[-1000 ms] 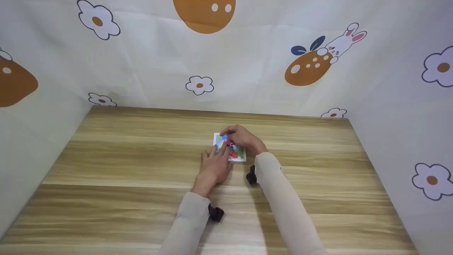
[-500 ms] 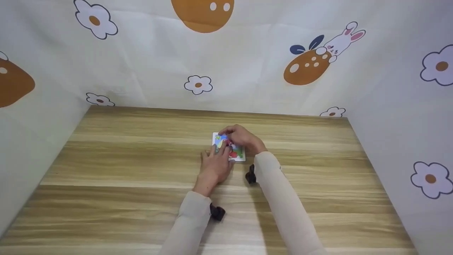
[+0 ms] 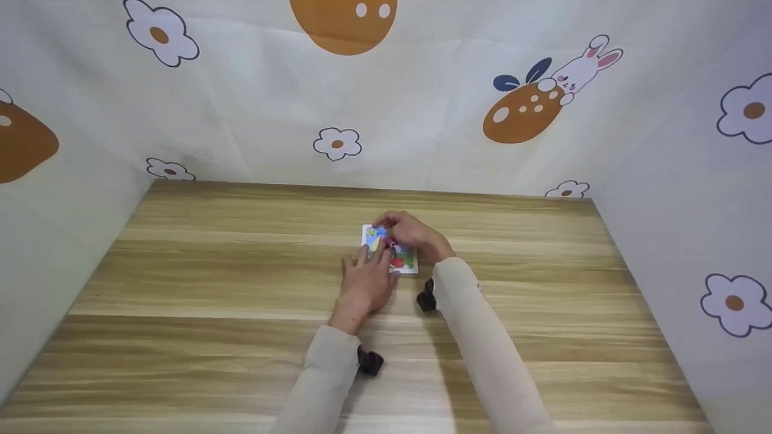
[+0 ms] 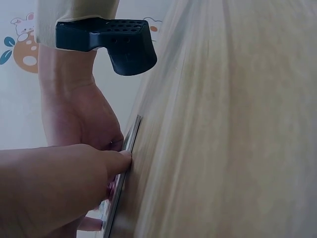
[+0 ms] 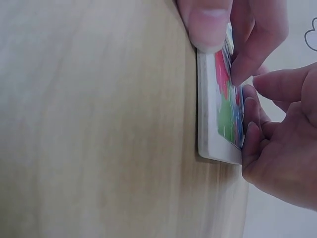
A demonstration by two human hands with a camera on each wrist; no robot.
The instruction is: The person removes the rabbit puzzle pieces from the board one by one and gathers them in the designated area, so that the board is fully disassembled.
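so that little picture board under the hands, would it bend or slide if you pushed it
The picture board probably stays stiff: the right wrist view shows a thick, straight white edge lying flat on the wooden table. It looks thin and small, so likely light. On that smooth top it may slide when nudged, which may be why the left hand and right hand both rest fingers on it.

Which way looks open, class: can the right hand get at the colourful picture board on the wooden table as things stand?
Probably yes: the right hand already rests on the picture board, thumb at its edge; the left hand covers only the near-left part.
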